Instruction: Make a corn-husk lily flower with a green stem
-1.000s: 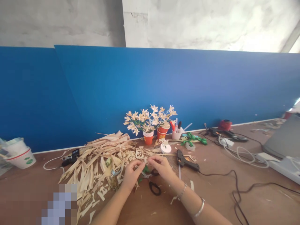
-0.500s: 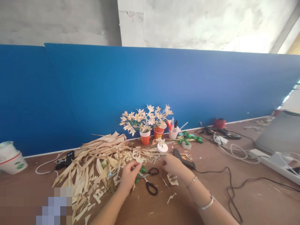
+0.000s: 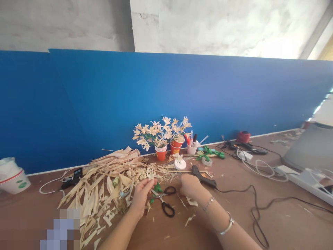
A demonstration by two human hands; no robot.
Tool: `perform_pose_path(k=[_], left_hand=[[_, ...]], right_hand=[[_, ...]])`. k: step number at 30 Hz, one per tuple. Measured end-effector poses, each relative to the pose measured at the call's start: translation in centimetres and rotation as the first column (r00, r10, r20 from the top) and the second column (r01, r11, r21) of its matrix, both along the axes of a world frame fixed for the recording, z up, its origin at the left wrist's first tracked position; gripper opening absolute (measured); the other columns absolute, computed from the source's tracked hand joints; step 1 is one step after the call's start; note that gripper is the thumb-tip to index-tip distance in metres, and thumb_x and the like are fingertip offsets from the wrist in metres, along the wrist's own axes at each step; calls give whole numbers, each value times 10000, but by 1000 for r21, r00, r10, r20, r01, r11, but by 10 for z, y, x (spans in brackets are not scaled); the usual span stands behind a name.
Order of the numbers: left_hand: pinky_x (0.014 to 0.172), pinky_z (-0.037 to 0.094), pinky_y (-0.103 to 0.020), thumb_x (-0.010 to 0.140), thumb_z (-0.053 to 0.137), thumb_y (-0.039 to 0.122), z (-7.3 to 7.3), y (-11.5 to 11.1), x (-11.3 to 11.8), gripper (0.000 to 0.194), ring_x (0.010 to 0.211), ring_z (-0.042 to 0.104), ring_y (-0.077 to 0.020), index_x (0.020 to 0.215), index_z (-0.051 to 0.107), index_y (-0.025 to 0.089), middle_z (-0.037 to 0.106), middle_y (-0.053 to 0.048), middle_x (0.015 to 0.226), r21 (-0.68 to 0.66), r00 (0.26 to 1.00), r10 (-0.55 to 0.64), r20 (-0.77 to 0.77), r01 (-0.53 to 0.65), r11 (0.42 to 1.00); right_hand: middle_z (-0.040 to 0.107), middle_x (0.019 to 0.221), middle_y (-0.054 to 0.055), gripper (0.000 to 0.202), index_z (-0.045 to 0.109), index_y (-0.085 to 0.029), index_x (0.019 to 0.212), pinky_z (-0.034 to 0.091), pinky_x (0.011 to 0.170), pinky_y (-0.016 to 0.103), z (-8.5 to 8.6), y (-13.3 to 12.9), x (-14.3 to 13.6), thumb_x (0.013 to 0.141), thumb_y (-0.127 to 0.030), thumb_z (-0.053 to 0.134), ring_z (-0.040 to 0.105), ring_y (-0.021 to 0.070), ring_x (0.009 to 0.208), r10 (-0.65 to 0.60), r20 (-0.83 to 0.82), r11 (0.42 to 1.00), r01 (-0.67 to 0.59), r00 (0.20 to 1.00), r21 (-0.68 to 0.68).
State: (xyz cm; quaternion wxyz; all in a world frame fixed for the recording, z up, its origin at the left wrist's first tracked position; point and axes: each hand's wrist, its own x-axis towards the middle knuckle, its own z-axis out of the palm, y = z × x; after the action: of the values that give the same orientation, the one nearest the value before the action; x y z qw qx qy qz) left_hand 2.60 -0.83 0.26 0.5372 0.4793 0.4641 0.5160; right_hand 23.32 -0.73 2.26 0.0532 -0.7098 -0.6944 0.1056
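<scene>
My left hand [image 3: 142,195] is closed, its thumb and forefinger pinching a small pale petal piece [image 3: 151,177] in front of the husk pile. My right hand [image 3: 191,185] is closed too, near the glue gun [image 3: 204,177]; what its fingers hold is too small to make out. Between the hands lie black-handled scissors [image 3: 166,200], with a green tape piece [image 3: 157,188] beside the blades. Just beyond my right hand, a white round base [image 3: 180,164] bears a pale flower. Dried husk strips [image 3: 104,177] spread to the left of my left hand.
Paper cups [image 3: 161,153] with pale flowers stand at the back, beside a cup of pens [image 3: 191,149]. Green tape [image 3: 210,151] lies right of them. Cables [image 3: 256,205] and a power strip [image 3: 304,184] cover the right. A white bucket [image 3: 15,180] sits far left.
My right hand has turned slightly and its wrist has moved a little left and down. The left hand has shifted slightly left, its fingers closer together around the pale piece.
</scene>
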Motion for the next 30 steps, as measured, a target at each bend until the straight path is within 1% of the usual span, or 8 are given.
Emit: perform_pose_path(k=[4,7,9,11,13,15,22,30], left_hand=[[555,375,-243,638,690,402,-2,1,0,289,674,539,-158,749,730,139,673,-67,748,-36,988,-35,151,41,999],[557,367,-232,629,703,398,-4,2,0,309,673,537,-146,761,728,120,668,-73,745,-59,979,-40,198,53,997],[558,365,-229,628,705,391,-4,3,0,313,673,538,-143,772,730,113,670,-75,744,-70,979,-37,200,52,996],[556,366,-229,621,709,385,-4,3,0,319,669,539,-144,785,732,112,669,-72,740,-79,980,-36,197,53,995],[555,371,-233,610,714,387,-3,2,1,321,656,543,-147,784,733,117,667,-65,726,-92,978,-36,204,56,994],[553,377,-235,604,716,390,-1,2,1,314,628,544,-142,771,731,126,661,-50,698,-108,975,-36,219,61,992],[516,399,-239,640,689,411,0,-2,2,296,512,525,-129,757,720,140,622,-7,571,-87,984,-77,163,92,992],[601,428,-258,704,632,369,-6,3,-3,219,643,531,-166,590,636,182,590,-10,655,312,972,88,-218,-16,950]], right_hand=[[686,803,158,146,652,-125,737,435,667,312,2,1,-5,655,-96,534,644,272,799,6,-10,995,-5,1000,104],[654,694,58,89,585,-165,706,411,611,252,4,1,-15,702,-152,497,609,184,683,79,-300,956,13,951,292],[617,635,8,41,527,-180,701,394,533,216,2,-2,-25,707,-188,487,567,132,573,180,-599,945,33,780,326],[608,610,-18,43,473,-191,720,366,440,191,-2,-5,-38,720,-234,470,519,96,456,196,-822,976,-25,535,216],[601,560,-37,79,440,-196,715,322,370,174,-6,-10,-50,715,-269,471,466,73,361,129,-928,987,-139,350,84],[583,515,-51,100,436,-193,705,275,336,156,-8,-13,-59,685,-272,493,436,58,323,65,-963,980,-199,260,13],[583,558,-49,177,479,-172,744,260,332,142,-10,-15,-66,631,-280,561,439,43,360,-12,-975,985,-164,222,-50],[570,552,-56,134,488,-174,733,284,342,143,-19,-11,-62,607,-213,510,441,47,369,9,-963,985,-167,269,-37]])
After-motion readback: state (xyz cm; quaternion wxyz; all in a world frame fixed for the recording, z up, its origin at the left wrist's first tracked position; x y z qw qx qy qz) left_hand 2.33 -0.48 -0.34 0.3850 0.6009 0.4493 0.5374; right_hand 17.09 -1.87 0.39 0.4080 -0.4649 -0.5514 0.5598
